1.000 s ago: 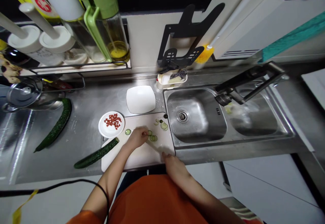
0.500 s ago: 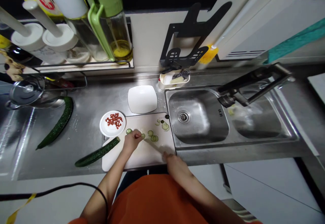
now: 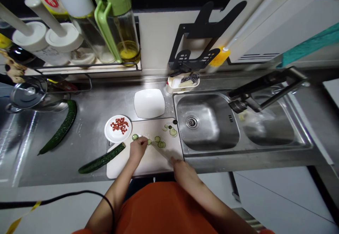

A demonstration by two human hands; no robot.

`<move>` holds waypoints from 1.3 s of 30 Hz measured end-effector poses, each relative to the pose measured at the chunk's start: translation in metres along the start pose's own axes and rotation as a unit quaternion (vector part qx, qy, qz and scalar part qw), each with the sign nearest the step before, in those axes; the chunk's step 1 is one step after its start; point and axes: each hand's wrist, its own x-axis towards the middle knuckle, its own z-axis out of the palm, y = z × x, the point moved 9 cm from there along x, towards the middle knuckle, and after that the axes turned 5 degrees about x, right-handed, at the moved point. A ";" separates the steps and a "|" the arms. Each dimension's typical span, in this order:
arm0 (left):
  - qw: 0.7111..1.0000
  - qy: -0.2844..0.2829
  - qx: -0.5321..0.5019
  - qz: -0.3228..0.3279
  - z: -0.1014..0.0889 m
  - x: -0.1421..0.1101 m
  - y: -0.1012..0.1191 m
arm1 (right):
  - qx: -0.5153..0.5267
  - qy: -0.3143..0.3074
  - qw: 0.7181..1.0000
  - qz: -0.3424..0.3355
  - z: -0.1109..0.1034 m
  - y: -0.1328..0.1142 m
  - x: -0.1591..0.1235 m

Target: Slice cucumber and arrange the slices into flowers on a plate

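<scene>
On the white cutting board (image 3: 119, 167), my left hand (image 3: 138, 150) pinches a small cucumber piece (image 3: 149, 141), most of it behind the fingertips. The handle of a knife is wrapped in my right hand (image 3: 184, 171); its blade (image 3: 162, 152) slants up and left, its tip close to that piece. Right of the blade lie several thin cucumber slices (image 3: 161, 144), with more slices (image 3: 173, 132) by the board's right edge. Another cucumber round (image 3: 135, 136) sits just beyond my left hand. A longer cut cucumber (image 3: 102, 159) rests across the board's left edge.
A white plate of chopped red bits (image 3: 119, 126) overlaps the board's far left corner. Behind the board is a square white plate (image 3: 149, 103). A whole cucumber (image 3: 60, 129) lies far left. The steel sink (image 3: 209, 121) and tap (image 3: 254, 89) are on the right.
My left fingers have drawn slightly left, away from the cucumber piece's visible face. The knife and my right hand are almost where they were; the whole view shifted a little.
</scene>
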 end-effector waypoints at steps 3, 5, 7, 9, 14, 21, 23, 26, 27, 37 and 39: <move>0.999 0.025 0.023 -0.006 -0.004 -0.002 0.002 | -0.007 0.013 1.000 0.001 -0.001 -0.004 0.005; 0.999 0.031 0.026 -0.014 -0.005 -0.002 0.001 | -0.011 0.024 1.000 0.004 -0.003 -0.008 0.007; 0.999 0.029 0.021 -0.013 -0.004 -0.001 0.000 | -0.018 0.032 0.999 0.001 -0.005 -0.012 0.009; 1.000 0.025 0.013 -0.012 -0.003 0.000 -0.002 | -0.024 0.033 0.999 -0.003 -0.007 -0.016 0.009; 0.999 0.027 0.006 -0.020 -0.002 0.000 -0.006 | -0.034 0.033 0.999 -0.006 -0.011 -0.020 0.009; 0.999 0.033 0.003 -0.022 -0.004 0.000 -0.005 | -0.034 0.023 0.999 -0.005 -0.011 -0.021 0.010; 0.999 0.032 0.000 -0.023 -0.003 0.000 -0.006 | -0.035 0.024 0.999 -0.007 -0.012 -0.022 0.009; 0.999 0.032 -0.001 -0.023 -0.002 0.001 -0.007 | -0.031 0.024 0.999 -0.005 -0.014 -0.023 0.008; 0.999 0.032 0.000 -0.024 -0.002 0.001 -0.007 | -0.028 0.022 0.999 -0.003 -0.016 -0.024 0.008; 0.999 0.032 -0.009 -0.016 -0.004 0.000 -0.004 | -0.019 0.000 1.000 0.008 -0.012 -0.021 0.010; 0.999 0.035 -0.011 -0.015 -0.004 0.000 -0.003 | -0.018 0.001 1.000 0.012 -0.008 -0.014 0.008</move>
